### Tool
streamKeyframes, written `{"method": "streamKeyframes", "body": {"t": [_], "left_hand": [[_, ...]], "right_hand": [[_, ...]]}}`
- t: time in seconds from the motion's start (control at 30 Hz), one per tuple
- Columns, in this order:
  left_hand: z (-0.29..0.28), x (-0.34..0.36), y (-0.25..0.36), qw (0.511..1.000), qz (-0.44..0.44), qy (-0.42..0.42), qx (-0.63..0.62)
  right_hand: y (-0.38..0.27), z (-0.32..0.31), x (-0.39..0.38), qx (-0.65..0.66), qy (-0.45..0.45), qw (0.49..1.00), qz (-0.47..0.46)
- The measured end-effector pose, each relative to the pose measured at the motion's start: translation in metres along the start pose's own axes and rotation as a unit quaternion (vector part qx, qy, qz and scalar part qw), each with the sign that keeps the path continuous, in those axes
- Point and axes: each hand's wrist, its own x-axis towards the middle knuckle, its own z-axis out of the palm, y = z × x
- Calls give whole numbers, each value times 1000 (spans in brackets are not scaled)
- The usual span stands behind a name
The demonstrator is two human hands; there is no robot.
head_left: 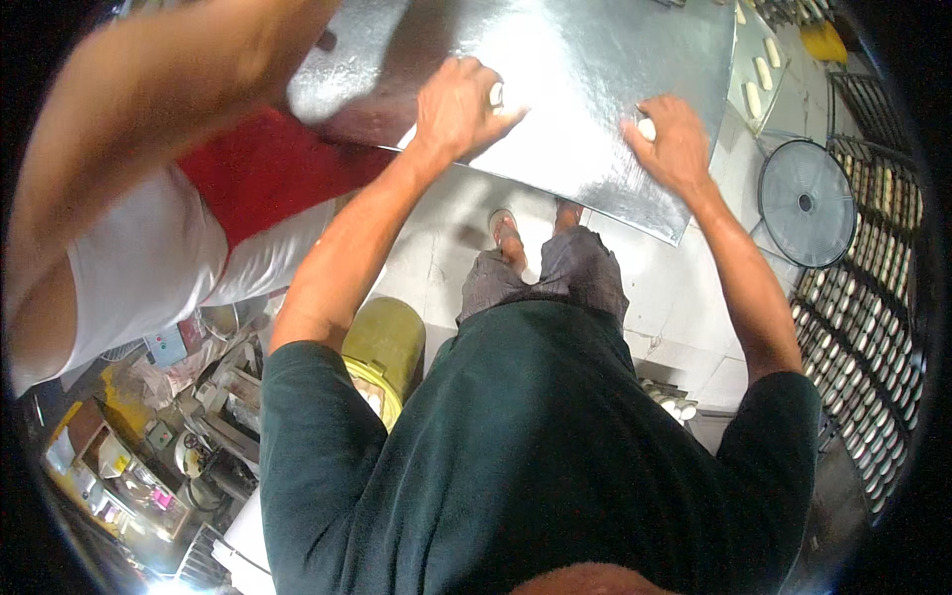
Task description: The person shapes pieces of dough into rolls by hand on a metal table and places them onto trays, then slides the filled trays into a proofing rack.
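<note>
Left hand (458, 107) fingers curled over a white dough piece (496, 95); right hand (672, 142) likewise closed on another dough lump (647, 128), both upper centre on the steel table (585, 59). Risk: lump near table edge could roll off.

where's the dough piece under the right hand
In the head view, the small white dough piece sits on the metal table, right of centre, under the right hand, across from the left hand.

likely a bakery: steel table (595, 59), racks of dough pieces (873, 297).
</note>
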Motion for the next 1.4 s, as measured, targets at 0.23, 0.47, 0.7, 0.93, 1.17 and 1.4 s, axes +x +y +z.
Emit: {"method": "streamKeyframes", "body": {"t": [0.23, 0.47, 0.7, 0.93, 1.17, 1.4], "left_hand": [[41, 42, -41, 995, 64, -53, 51], [2, 0, 2, 998, 33, 6, 51], [31, 28, -27, 998, 21, -50, 30], [11, -5, 0, 977, 83, 153, 126], [27, 20, -26, 998, 39, 8, 56], [23, -19, 15, 998, -59, -17, 30]], "right_hand": [[22, 34, 28, -28, -28, 999, 31], [-10, -4, 8, -8, 155, 979, -133], [12, 20, 25, 6, -89, 995, 37], [-9, 12, 7, -2, 120, 992, -50], [12, 26, 16, -8, -86, 996, 36], [-14, 8, -16, -52, -2, 999, -12]]}}
